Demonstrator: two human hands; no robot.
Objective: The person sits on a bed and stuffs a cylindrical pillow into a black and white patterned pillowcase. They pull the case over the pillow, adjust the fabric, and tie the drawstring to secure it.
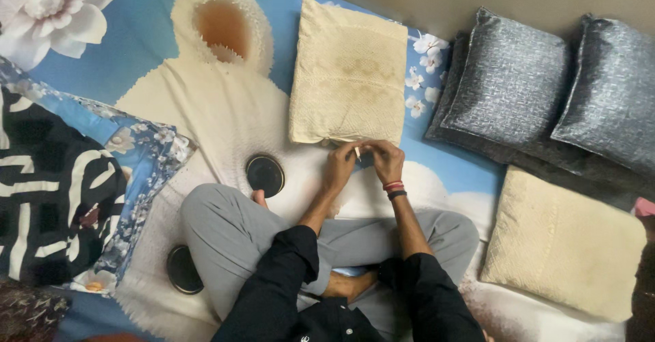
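Left hand and right hand pinching the cream cushion cover's near edge, cross-legged on bed, grey cushions right

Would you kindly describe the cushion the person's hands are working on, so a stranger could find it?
Start at the blue flowered bedsheet where the person sits cross-legged. Straight ahead of the knees lies a cream cushion, both hands at its near edge. Unlike the other cream cushion to the right, it has brownish stains and touches the hands.

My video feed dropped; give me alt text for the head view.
Both hands, left hand and right hand, meet at the near edge of a cream cushion lying on a blue floral sheet. Two grey cushions lie to the right.
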